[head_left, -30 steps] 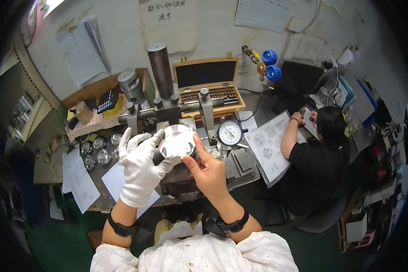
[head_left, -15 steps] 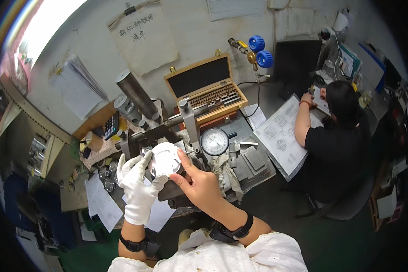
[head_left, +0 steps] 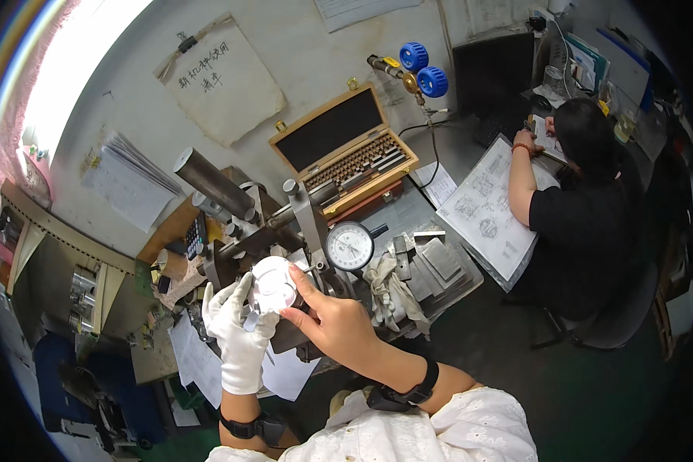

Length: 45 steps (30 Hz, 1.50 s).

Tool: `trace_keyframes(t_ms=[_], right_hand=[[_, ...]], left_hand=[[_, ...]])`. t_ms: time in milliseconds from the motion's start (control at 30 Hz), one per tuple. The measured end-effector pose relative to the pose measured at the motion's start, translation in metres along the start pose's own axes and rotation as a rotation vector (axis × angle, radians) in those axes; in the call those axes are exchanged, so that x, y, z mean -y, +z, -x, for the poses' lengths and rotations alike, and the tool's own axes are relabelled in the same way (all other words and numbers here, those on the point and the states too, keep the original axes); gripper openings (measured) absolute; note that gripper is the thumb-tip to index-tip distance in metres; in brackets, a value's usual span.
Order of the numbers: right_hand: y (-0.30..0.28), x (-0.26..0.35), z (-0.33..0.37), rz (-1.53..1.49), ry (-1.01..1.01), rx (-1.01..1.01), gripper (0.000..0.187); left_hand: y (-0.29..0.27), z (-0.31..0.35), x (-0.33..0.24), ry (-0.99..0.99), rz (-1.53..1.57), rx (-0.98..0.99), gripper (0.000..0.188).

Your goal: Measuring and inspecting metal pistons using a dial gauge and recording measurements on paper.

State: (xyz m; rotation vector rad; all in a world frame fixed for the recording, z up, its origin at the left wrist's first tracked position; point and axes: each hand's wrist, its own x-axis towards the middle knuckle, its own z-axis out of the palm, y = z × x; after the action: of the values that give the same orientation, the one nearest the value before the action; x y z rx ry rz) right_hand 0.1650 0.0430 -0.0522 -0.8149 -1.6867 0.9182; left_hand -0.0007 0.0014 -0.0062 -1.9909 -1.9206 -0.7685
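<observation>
A round, shiny metal piston [head_left: 274, 283] is held up between my two hands, its pale recessed face toward me. My left hand [head_left: 237, 333], in a white glove, grips its left and lower edge, fingers bent. My bare right hand [head_left: 337, 326] holds the right edge between thumb and fingers. Just behind stands a dark metal measuring stand [head_left: 309, 217] with a dial gauge [head_left: 349, 246] on its right. The piston covers part of the stand, so I cannot tell whether the two touch.
A wooden case of gauge blocks [head_left: 354, 171] lies open behind the stand. A cloth [head_left: 394, 296] and metal blocks [head_left: 441, 262] lie right of the gauge. Farther right, a person [head_left: 585, 223] in black sits by a large drawing [head_left: 489, 208]. Papers [head_left: 196, 358] lie left.
The view has shifted, so the stand and the room appear moved. Both hands keep hold of the piston, which is tilted slightly differently with less glare on its face.
</observation>
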Motion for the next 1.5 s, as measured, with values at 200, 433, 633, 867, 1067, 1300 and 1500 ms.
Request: trace_keyframes(t_ms=[200, 433, 633, 867, 1067, 1300, 1500], right_hand=[[0.002, -0.002, 0.001, -0.009, -0.024, -0.01, 0.062], [-0.002, 0.001, 0.004, -0.076, 0.012, -0.018, 0.054], [-0.003, -0.002, 0.009, -0.147, -0.045, -0.079, 0.043], [-0.014, 0.009, 0.025, -0.187, -0.109, -0.112, 0.032], [-0.029, 0.028, 0.038, -0.202, -0.224, -0.094, 0.031], [-0.042, 0.036, 0.053, -0.179, -0.448, -0.169, 0.039], [-0.017, 0.052, 0.038, -0.276, -0.385, 0.518, 0.027]], left_hand=[[-0.001, -0.001, 0.0, 0.003, 0.029, -0.001, 0.062], [-0.002, 0.005, 0.007, 0.036, 0.111, -0.045, 0.062], [-0.016, -0.004, -0.004, 0.152, 0.044, 0.018, 0.08], [-0.023, -0.024, -0.028, 0.181, 0.085, 0.074, 0.078], [-0.023, -0.017, -0.025, 0.254, 0.162, -0.001, 0.068], [-0.067, 0.039, -0.014, 0.273, 0.536, 0.109, 0.058], [-0.062, 0.095, 0.039, 0.009, 0.431, 0.18, 0.062]])
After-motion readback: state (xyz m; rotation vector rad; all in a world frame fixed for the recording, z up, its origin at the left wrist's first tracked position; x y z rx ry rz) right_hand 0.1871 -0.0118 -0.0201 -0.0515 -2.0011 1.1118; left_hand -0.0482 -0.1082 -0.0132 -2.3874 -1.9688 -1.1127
